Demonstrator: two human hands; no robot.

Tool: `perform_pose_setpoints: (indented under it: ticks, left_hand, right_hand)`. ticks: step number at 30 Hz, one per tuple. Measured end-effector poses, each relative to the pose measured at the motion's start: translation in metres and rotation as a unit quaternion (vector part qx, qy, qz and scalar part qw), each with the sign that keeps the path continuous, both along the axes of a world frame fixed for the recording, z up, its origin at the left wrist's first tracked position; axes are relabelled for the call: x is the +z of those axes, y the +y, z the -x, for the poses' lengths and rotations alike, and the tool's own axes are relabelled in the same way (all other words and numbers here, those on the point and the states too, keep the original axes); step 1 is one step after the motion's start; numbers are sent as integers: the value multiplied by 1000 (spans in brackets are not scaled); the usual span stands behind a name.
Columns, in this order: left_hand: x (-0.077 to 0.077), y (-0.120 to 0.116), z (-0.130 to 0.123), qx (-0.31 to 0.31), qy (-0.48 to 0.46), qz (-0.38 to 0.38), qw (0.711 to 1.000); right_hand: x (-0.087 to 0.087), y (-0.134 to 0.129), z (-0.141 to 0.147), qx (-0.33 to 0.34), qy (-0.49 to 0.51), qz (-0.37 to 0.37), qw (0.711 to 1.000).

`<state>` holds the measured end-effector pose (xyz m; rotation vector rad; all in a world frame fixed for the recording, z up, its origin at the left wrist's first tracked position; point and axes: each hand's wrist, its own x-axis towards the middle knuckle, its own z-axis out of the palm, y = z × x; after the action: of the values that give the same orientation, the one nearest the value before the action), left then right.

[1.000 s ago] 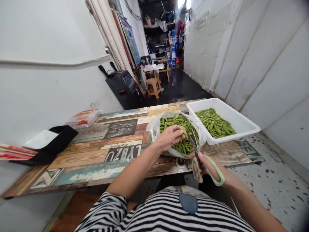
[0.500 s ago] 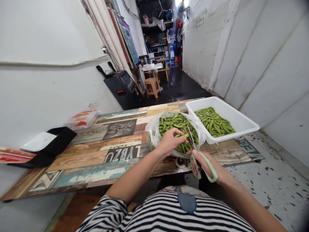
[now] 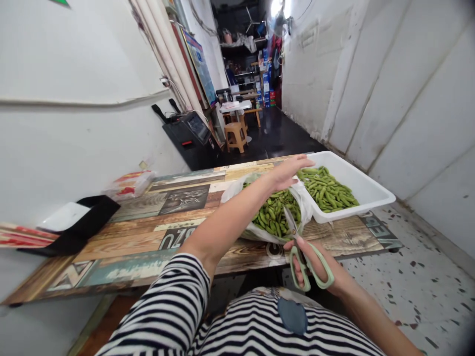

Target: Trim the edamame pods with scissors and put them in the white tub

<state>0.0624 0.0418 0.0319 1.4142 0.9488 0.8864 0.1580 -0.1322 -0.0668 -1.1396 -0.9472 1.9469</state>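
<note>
My left hand [image 3: 291,172] reaches over the far side of the plastic bag [image 3: 305,205], its fingers apart and nothing seen in them, close to the left rim of the white tray [image 3: 371,200]. Green pods [image 3: 272,215] fill the bag, and more pods [image 3: 326,190] lie in the left part of the tray. Low at the bag's near edge, my right hand [image 3: 311,259] grips scissors [image 3: 321,282] with pale green handles. The blades point up and away over the pods, nearly closed.
The patterned wooden table [image 3: 122,247] stretches left. On it are a black holder [image 3: 94,212] and a red-and-white plastic packet [image 3: 129,184]. Past its far edge stand a black machine [image 3: 191,136] and a stool [image 3: 235,136]. A wall rises at the right.
My left hand has moved away from the scissors, up and right toward the tray, and opened; the pod it held is gone from its fingers. The scissors' blades have come closer together.
</note>
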Motion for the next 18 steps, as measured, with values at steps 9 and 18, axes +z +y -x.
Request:
perform_pose_setpoints:
  ticks: [9, 18]
  left_hand:
    - [-41, -36, 72, -174, 461, -244, 835]
    - [-58, -40, 86, -148, 542, -364, 743]
  right_hand:
    - [-18, -1, -22, -4, 68, -84, 994]
    - [-15, 0, -8, -14, 42, -45, 998]
